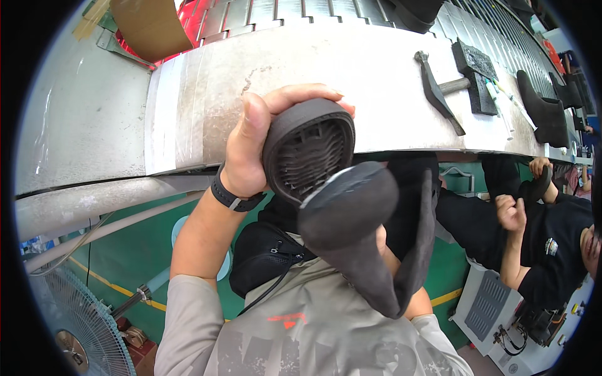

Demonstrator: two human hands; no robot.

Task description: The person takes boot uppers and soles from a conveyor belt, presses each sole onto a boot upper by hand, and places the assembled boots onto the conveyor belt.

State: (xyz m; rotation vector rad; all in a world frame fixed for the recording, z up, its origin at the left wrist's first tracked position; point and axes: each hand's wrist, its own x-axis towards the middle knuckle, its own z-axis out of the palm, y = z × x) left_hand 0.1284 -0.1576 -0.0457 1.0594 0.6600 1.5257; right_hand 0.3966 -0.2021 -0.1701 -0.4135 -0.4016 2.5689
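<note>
From where I stand, the person's left hand [246,150] is wrapped round a dark sole [310,153], its fingers [302,94] curled over the far edge and the thumb sticking up. The sole is a rounded cup with a smooth, thick wall, its hollow lined with wavy ribs. It is held up in front of the desk [207,106], close against the toe of a boot [351,219] in dark, soft-napped material like suede, a paler band edging its underside. The right hand [380,239] is mostly hidden behind the boot; only a sliver of skin shows, so I can't tell how those fingers are closed.

On the desk's scuffed, pale top lies a hammer [434,97] with a long, curved metal head, its stubby handle reaching a rough black block [481,97].
</note>
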